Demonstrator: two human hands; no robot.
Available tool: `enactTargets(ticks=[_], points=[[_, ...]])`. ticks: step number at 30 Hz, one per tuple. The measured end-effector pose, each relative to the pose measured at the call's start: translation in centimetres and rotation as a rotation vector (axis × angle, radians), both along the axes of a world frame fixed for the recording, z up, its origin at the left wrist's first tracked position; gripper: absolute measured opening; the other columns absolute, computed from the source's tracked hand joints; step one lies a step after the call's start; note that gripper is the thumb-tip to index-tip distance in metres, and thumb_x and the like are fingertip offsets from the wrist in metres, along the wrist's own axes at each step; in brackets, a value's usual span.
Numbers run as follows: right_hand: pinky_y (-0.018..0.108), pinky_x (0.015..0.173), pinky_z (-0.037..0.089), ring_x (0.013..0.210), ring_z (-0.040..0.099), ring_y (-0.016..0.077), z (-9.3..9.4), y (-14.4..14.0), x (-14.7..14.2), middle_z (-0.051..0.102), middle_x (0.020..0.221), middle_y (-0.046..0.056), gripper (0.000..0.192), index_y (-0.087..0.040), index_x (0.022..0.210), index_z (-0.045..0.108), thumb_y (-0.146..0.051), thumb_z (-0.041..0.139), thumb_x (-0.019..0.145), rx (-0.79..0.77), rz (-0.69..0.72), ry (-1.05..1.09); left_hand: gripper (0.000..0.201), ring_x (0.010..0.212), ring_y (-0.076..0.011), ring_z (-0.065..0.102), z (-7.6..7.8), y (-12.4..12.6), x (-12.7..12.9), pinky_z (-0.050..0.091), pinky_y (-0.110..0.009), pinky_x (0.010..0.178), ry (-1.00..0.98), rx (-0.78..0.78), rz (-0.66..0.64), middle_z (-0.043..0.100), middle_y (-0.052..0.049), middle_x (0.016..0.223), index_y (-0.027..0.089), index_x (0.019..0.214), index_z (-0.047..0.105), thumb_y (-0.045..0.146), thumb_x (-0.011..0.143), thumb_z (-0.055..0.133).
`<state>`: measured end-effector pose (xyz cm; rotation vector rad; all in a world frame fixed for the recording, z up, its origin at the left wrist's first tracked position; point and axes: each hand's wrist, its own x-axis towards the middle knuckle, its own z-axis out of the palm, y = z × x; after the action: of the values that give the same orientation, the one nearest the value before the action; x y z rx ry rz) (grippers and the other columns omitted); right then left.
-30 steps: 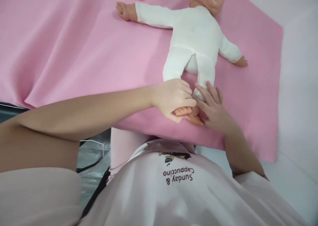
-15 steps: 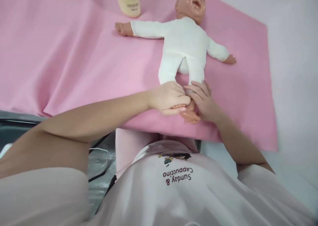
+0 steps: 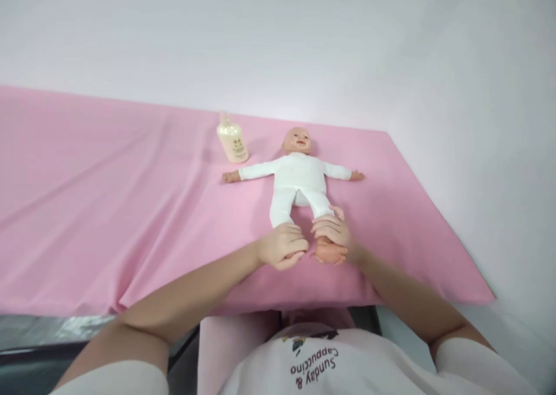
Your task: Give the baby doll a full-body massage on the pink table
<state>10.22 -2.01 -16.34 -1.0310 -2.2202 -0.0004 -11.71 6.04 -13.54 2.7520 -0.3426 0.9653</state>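
A baby doll (image 3: 299,180) in a white suit lies on its back on a pink cloth (image 3: 108,209), arms spread, feet toward me. My left hand (image 3: 283,245) is closed around the doll's foot on the left. My right hand (image 3: 333,230) wraps the ankle of the other foot (image 3: 329,252), whose bare sole shows below my fingers. A cream lotion bottle (image 3: 232,141) stands on the cloth just beyond the doll's outstretched arm.
The pink cloth covers a wide surface and hangs over the near edge. White bedding (image 3: 478,123) lies behind it and to the right. A grey floor strip (image 3: 52,331) shows at the lower left.
The camera has tilted up, so the doll and bottle sit farther off in the picture. My right hand has shifted from lying open beside the foot to wrapping the ankle.
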Motion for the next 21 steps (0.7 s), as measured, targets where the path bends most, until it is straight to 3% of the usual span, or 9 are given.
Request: enactTargets(ticks=[3, 5, 10, 15, 21], points=[[0.059, 0.118, 0.036, 0.088, 0.074, 0.0249, 0.2, 0.5, -0.6, 0.072, 0.081, 0.0, 0.047, -0.024, 0.094, 0.059, -0.069, 0.061, 0.081, 0.19, 0.097, 0.121, 0.025, 0.052, -0.0184, 0.048, -0.4, -0.4, 0.0, 0.039, -0.034, 0.056, 0.022, -0.02, 0.031, 0.051, -0.001, 0.056, 0.024, 0.074, 0.045, 0.025, 0.097, 0.037], [0.057, 0.115, 0.037, 0.084, 0.073, 0.0233, 0.7, 0.6, -0.8, 0.07, 0.081, 0.0, 0.049, -0.023, 0.094, 0.057, -0.07, 0.059, 0.081, 0.23, 0.14, 0.144, 0.021, 0.051, -0.0172, 0.047, -0.6, -0.6, 0.0, 0.04, -0.033, 0.056, 0.023, -0.03, 0.032, 0.05, 0.001, 0.055, 0.024, 0.072, 0.043, 0.025, 0.093, 0.041], [0.052, 0.115, 0.036, 0.085, 0.071, 0.0215, 1.9, 0.3, -0.8, 0.068, 0.083, 0.0, 0.047, -0.023, 0.094, 0.055, -0.069, 0.055, 0.084, 0.155, 0.168, 0.169, 0.02, 0.051, -0.0173, 0.048, -1.2, -0.9, 0.2, 0.042, -0.033, 0.056, 0.083, -0.02, 0.067, 0.049, 0.001, 0.054, 0.024, 0.07, 0.037, 0.021, 0.088, 0.044], [0.05, 0.116, 0.038, 0.091, 0.072, 0.0223, 2.0, -0.4, -1.2, 0.067, 0.081, -0.001, 0.032, -0.024, 0.097, 0.055, -0.052, 0.063, 0.083, 0.106, 0.19, 0.175, 0.019, 0.057, -0.0195, 0.054, -1.7, -1.0, 0.2, 0.046, -0.035, 0.06, 0.108, -0.026, 0.07, 0.056, -0.002, 0.061, 0.024, 0.075, 0.042, 0.02, 0.094, 0.04], [0.046, 0.103, 0.047, 0.082, 0.071, 0.0212, 2.1, -0.8, -2.0, 0.067, 0.08, -0.001, 0.025, -0.025, 0.095, 0.053, -0.042, 0.066, 0.081, 0.104, 0.17, 0.294, 0.022, 0.064, -0.0205, 0.058, -1.6, -1.2, 0.1, 0.049, -0.035, 0.065, 0.171, -0.055, 0.054, 0.062, -0.005, 0.068, 0.023, 0.079, 0.046, 0.019, 0.097, 0.035]])
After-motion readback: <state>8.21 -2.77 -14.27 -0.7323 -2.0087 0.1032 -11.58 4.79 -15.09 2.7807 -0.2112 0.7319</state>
